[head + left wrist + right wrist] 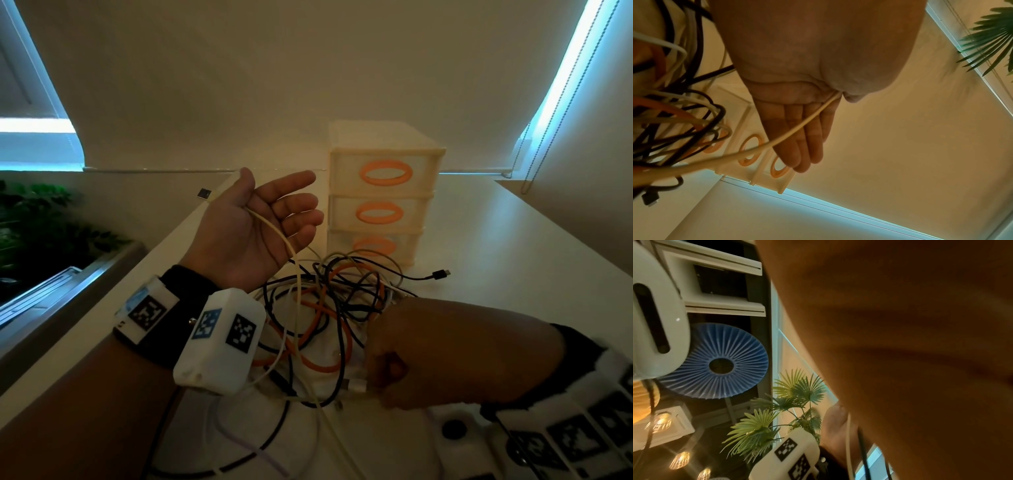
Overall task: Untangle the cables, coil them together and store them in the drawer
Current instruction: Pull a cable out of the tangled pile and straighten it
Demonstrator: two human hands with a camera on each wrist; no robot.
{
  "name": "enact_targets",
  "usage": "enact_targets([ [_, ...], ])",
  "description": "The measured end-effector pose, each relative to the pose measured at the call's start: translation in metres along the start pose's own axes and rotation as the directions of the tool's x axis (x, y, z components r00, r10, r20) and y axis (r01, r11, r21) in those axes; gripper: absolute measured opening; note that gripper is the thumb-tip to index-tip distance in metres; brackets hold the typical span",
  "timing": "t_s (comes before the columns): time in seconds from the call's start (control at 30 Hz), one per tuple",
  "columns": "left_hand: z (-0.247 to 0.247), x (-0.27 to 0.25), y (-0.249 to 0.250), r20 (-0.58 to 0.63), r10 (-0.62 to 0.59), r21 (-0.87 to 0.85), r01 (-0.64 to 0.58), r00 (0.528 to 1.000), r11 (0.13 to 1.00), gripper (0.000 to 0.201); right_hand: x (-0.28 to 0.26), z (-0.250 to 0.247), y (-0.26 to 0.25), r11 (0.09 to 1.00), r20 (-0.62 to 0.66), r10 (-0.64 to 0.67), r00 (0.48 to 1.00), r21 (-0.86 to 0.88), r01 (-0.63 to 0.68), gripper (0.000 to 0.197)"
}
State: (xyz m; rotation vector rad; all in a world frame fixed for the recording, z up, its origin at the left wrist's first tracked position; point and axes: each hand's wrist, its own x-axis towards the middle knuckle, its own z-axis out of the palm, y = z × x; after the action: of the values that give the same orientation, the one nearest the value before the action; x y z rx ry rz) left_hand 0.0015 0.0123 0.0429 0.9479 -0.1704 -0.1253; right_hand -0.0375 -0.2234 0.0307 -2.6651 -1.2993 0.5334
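Note:
My left hand point(260, 222) is raised palm up over the table, fingers point(807, 138) straight. A cream cable point(291, 250) runs through the web of the thumb and across the palm point(797, 129), and its USB plug point(204, 194) sticks out behind the hand. From there it drops into a tangle of orange, black, white and cream cables point(329, 308). At the tangle's near edge my right hand point(387, 373) is curled, pinching a white cable at its plug point(356, 384). A cream three-drawer unit point(424, 192) with orange ring handles stands behind, all drawers closed.
The white table point(513, 257) narrows toward the window. A black USB-C plug point(440, 274) lies right of the tangle. A planter with green leaves point(41, 219) sits beyond the left edge. A blind's bead chain point(534, 164) hangs at the far right.

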Motion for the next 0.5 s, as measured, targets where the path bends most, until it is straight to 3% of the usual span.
enact_targets([
  [0.2,-0.001,0.001,0.0,-0.002,0.007,0.005,-0.007,1.0,1.0,0.076,-0.005,-0.011,-0.002,0.993,-0.04,0.03,0.999,0.115,-0.025,0.019],
  [0.37,0.0,0.001,-0.001,0.002,0.012,0.01,-0.012,1.0,1.0,0.075,0.002,-0.012,0.001,0.943,-0.262,0.145,0.954,0.328,-0.053,0.008],
  [0.43,0.0,0.0,-0.001,0.009,0.013,0.011,-0.013,1.0,1.0,0.075,0.006,-0.012,0.001,0.874,-0.277,0.209,0.938,0.483,-0.052,0.016],
  [0.5,0.001,0.0,-0.001,0.014,0.014,0.012,-0.014,1.0,1.0,0.075,0.013,-0.011,-0.004,0.851,-0.282,0.21,0.936,0.524,-0.033,0.035],
])
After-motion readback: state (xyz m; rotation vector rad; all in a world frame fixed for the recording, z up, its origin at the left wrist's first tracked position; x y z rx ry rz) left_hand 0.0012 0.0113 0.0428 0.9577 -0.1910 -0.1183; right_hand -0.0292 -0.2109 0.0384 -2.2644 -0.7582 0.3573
